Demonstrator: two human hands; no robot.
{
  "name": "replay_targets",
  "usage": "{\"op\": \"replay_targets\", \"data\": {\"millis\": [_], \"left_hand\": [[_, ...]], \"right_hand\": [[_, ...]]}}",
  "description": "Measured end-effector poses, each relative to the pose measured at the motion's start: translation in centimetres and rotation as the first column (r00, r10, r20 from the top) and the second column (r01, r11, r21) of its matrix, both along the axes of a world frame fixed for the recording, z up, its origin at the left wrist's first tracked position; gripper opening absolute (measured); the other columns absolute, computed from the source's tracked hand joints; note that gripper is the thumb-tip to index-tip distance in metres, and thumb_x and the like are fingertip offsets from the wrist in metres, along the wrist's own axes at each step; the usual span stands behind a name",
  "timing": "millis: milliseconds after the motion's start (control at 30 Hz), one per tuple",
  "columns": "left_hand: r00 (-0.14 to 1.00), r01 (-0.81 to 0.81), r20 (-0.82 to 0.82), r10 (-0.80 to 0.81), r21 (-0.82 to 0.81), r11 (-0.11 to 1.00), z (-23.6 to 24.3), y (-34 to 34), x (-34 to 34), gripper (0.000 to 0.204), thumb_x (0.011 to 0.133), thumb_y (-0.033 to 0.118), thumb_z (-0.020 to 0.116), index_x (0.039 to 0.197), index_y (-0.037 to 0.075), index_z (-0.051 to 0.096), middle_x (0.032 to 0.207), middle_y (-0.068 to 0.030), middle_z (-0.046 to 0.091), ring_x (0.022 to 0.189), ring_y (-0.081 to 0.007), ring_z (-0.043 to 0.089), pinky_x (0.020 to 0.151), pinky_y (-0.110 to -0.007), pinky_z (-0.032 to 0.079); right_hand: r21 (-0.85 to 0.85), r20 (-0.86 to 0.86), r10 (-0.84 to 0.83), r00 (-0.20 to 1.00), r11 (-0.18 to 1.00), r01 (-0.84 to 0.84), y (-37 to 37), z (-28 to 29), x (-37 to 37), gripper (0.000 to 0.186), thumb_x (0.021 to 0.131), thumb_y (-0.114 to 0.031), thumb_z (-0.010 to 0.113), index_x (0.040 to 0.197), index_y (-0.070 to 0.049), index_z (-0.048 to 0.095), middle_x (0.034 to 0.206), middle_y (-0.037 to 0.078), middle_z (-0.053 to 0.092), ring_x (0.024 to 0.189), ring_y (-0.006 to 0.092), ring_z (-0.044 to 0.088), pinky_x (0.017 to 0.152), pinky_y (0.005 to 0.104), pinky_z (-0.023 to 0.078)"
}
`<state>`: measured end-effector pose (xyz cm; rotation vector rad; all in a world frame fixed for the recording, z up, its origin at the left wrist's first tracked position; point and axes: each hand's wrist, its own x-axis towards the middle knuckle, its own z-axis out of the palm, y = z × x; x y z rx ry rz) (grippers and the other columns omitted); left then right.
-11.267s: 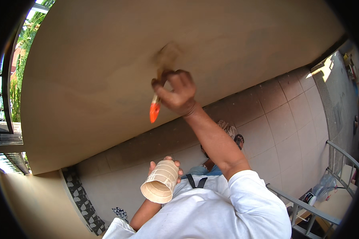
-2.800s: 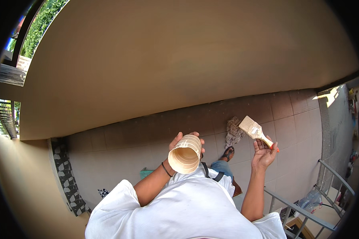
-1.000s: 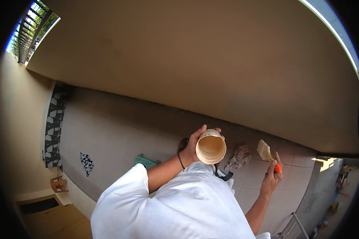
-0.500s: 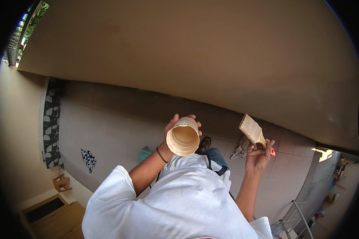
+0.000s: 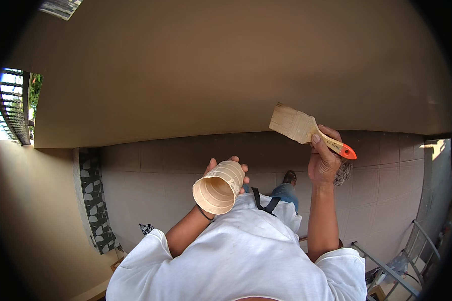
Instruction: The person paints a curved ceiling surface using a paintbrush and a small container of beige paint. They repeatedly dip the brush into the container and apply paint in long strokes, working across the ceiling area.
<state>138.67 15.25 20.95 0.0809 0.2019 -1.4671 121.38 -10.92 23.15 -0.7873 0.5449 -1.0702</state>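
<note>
My left hand (image 5: 240, 170) is wrapped round a cream-coloured ribbed plastic container (image 5: 231, 174). Its wide round mouth tilts toward me, and its inner wall looks coated in cream paint. In my right hand (image 5: 324, 161) is a wide flat paintbrush (image 5: 294, 124), gripped by its pale wooden handle with an orange end. Cream paint covers the bristles, which point up and left toward the wall. The brush appears apart from the wall surface, though the exact gap is hard to judge.
A broad brown wall (image 5: 186, 70) rises in front. Below lies a tiled floor (image 5: 135, 195), with a crumpled cloth (image 5: 343, 173) behind my right wrist. A metal frame like a ladder (image 5: 386, 268) stands at lower right. A dark patterned strip (image 5: 93, 200) borders the left wall.
My right hand has raised the paintbrush closer to the wall and turned it, bristles now leftward. The container has shifted slightly left, and my view has turned.
</note>
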Motion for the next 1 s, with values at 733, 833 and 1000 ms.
{"op": "replay_targets", "data": {"millis": [733, 833, 1000], "left_hand": [[0.925, 0.293, 0.135, -0.356, 0.344, 0.892, -0.6, 6.5, 10.5, 0.065, 0.105, 0.065, 0.059, 0.146, 0.015, 0.056, 0.137, -0.0211, 0.059, 0.119, -0.0422, 0.059, 0.089, -0.052, 0.062], [0.915, 0.328, 0.121, -0.384, 0.331, 0.885, -0.9, 6.7, 11.1, 0.065, 0.104, 0.065, 0.061, 0.146, 0.015, 0.057, 0.136, -0.0213, 0.059, 0.119, -0.0426, 0.059, 0.088, -0.052, 0.063], [0.909, 0.307, 0.165, -0.384, 0.360, 0.881, -0.9, 6.4, 11.2, 0.066, 0.103, 0.066, 0.063, 0.144, 0.015, 0.057, 0.136, -0.0215, 0.059, 0.119, -0.0435, 0.060, 0.087, -0.053, 0.063]], "right_hand": [[-0.770, 0.158, -0.886, 0.436, 0.166, 0.616, -4.1, -5.1, 9.7, 0.031, 0.082, 0.008, 0.085, 0.109, -0.009, 0.083, 0.105, 0.012, 0.079, 0.095, 0.0218, 0.078, 0.075, 0.0285, 0.067], [-0.817, 0.288, -0.922, 0.258, -0.096, 0.568, -4.4, -4.8, 10.3, 0.039, 0.076, 0.009, 0.088, 0.109, -0.012, 0.083, 0.109, 0.010, 0.078, 0.096, 0.0231, 0.077, 0.075, 0.0307, 0.067], [-0.957, 0.119, -0.874, 0.471, 0.025, 0.288, 2.7, -5.5, 18.6, 0.028, 0.070, -0.013, 0.080, 0.098, -0.014, 0.078, 0.106, 0.008, 0.075, 0.095, 0.0262, 0.074, 0.075, 0.0346, 0.066]]}}
